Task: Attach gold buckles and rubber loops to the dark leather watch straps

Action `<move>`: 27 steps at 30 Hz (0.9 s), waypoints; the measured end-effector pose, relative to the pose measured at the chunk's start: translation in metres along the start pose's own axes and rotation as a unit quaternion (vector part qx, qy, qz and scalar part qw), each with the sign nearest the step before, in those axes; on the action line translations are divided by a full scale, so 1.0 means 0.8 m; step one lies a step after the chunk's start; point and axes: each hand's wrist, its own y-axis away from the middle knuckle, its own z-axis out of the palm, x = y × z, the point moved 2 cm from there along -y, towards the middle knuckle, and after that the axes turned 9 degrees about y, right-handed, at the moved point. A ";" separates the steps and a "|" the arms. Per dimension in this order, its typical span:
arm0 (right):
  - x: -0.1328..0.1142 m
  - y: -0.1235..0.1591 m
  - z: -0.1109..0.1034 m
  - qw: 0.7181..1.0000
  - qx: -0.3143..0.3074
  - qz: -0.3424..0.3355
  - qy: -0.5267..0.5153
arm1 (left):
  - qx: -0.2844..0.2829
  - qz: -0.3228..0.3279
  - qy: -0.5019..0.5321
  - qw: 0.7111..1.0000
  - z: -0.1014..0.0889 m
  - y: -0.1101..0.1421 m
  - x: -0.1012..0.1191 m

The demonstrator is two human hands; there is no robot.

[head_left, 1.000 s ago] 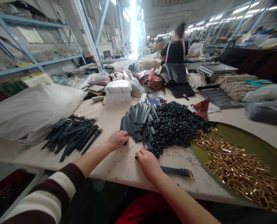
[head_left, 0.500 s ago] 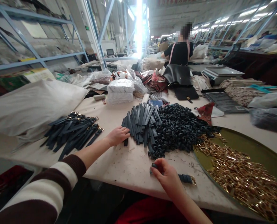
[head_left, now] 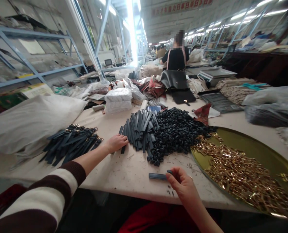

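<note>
matt dark straps [head_left: 140, 129], shiny gold buckles [head_left: 241, 174]

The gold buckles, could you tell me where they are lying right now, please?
In the head view, the gold buckles are heaped in the round brass-coloured tray at the table's right, just right of the pile of black loops.

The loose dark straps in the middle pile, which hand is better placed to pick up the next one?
Left. The left hand already rests on the strap pile, while the right hand holds a strap at the table edge.
</note>
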 end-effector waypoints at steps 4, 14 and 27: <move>0.010 0.005 -0.014 0.999 0.001 0.021 -0.031 | 0.002 0.009 0.003 1.000 -0.014 -0.001 -0.005; 0.008 0.016 -0.030 0.999 0.004 0.030 -0.016 | -0.001 -0.068 0.092 0.993 -0.040 -0.017 0.098; 0.011 0.020 -0.032 0.992 0.027 0.079 -0.091 | -0.034 -0.248 0.352 0.902 -0.042 0.000 0.134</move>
